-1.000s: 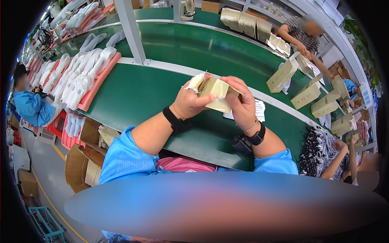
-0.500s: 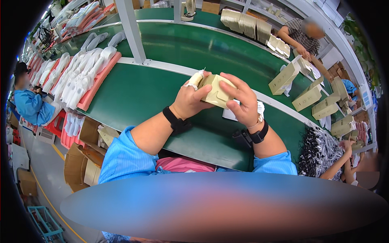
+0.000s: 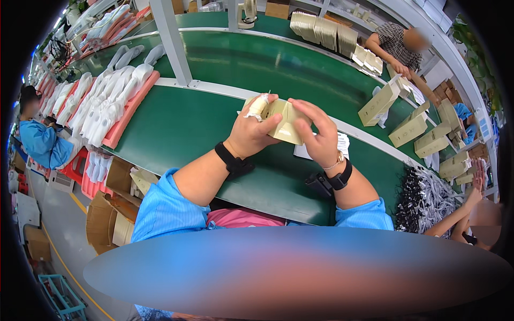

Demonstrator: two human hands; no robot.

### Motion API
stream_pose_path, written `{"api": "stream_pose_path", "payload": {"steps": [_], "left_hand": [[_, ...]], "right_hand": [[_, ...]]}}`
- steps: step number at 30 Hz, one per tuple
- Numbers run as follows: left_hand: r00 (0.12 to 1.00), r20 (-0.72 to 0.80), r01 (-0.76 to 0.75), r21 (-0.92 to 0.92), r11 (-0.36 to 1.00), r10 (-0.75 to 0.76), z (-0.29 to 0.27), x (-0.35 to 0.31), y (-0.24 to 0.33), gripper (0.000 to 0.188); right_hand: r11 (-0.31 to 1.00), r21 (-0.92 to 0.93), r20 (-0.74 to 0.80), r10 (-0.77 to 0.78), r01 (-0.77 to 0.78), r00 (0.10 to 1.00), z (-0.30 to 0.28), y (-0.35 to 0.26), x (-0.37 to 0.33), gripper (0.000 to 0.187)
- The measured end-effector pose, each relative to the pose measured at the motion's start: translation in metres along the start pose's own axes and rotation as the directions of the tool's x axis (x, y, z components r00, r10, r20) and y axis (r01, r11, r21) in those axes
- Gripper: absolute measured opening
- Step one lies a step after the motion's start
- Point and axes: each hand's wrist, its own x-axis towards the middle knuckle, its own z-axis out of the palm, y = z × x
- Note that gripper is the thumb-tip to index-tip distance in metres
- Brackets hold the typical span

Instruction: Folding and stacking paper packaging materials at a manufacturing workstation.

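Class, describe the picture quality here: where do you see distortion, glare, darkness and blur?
Head view: the white rail bows with fisheye distortion and the corners go black; head view: a pale streak of glare marks the far green surface; head view: a blurred oval hides the lower middle, while the left hand, right hand and cream box look fairly sharp.

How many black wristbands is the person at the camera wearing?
2: one black wristband behind the left hand, the other behind the right hand. Any under the sleeves would be hidden.
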Motion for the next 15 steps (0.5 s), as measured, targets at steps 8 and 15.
{"api": "stream_pose_path", "payload": {"steps": [8,15], "left_hand": [[0.948,0.006,0.309,-0.259,0.915,-0.318,-0.006,0.008,-0.026,0.097],[0.553,0.309,0.684,-0.699,0.210,-0.774,-0.009,0.012,-0.030,0.096]], "right_hand": [[0.897,-0.357,-0.116,-0.319,0.260,0.941,-0.006,0.014,0.005,0.064],[0.863,-0.390,0.510,-0.088,0.322,0.856,-0.005,0.025,-0.001,0.065]]}}
